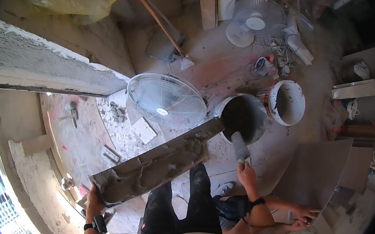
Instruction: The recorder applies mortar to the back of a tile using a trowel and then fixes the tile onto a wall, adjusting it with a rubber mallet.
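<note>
My left hand [93, 200] is closed round the lower left end of a long, narrow board [110, 186] that slants up to the right across my knees. A thick, uneven coat of wet grey mortar [154, 166] lies along it. The board's far end reaches the rim of a bucket [262, 114] of dark grey mix. My right hand [246, 173] grips a trowel [239, 146], whose mortar-smeared blade points at the near edge of that bucket; how far the tip reaches inside, I cannot tell.
A white bucket [296, 104] stands right of the mortar bucket. A caged fan [166, 100] sits beyond the board; another fan [255, 20] lies farther off. At right, a co-worker's hands [303, 218] are at a brown sheet [313, 170]. A rough ledge [50, 62] juts in from the left.
</note>
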`<state>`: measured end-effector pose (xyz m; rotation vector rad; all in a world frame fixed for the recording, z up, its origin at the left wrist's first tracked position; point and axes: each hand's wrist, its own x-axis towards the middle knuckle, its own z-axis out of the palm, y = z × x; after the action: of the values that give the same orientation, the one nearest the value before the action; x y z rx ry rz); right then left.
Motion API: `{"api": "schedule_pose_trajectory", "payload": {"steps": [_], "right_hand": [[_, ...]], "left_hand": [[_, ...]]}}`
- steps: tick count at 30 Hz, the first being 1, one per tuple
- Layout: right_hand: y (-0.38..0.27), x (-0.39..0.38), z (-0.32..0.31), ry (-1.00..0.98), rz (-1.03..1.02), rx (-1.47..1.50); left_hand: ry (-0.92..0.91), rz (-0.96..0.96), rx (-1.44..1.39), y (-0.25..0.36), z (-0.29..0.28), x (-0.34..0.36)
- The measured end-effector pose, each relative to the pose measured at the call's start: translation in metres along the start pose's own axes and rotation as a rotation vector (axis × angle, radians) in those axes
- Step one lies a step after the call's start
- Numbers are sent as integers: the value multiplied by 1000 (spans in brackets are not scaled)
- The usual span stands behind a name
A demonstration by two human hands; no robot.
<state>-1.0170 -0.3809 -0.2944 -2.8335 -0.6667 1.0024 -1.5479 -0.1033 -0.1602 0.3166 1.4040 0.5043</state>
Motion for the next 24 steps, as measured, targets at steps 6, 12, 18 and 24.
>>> {"api": "schedule_pose_trajectory", "payload": {"steps": [6,12,18,24], "right_hand": [[27,97,44,35,-189,-621],[5,107,55,31,-282,-692],[-33,103,113,-271,-193,647],[-89,91,122,-718,304,1212]], "left_hand": [[166,-48,-89,-8,6,-12],[152,-22,-116,-22,-9,-23],[128,-22,-124,-23,-3,-31],[224,82,7,-50,-18,-37]]}}
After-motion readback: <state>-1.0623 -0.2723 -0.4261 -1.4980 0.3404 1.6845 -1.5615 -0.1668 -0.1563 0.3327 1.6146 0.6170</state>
